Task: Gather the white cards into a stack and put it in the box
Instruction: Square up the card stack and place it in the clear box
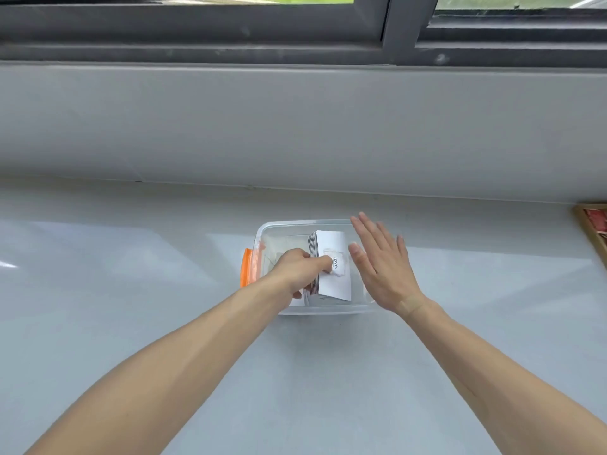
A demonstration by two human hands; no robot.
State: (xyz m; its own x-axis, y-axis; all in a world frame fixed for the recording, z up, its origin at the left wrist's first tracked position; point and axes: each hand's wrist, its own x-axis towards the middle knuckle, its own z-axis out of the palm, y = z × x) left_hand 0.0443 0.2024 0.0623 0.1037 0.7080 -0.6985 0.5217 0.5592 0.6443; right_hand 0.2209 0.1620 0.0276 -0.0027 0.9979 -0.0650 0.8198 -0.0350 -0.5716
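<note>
A clear plastic box with an orange clip on its left side stands on the pale grey counter. Inside it a stack of white cards is tilted, its top card printed with the word "love". My left hand reaches into the box and grips the stack, thumb on the top card and fingers under its left edge. My right hand hovers flat over the box's right side, fingers spread and straight, holding nothing and just clear of the cards.
The counter runs back to a grey wall under a dark window frame. A wooden tray with red contents sits at the right edge.
</note>
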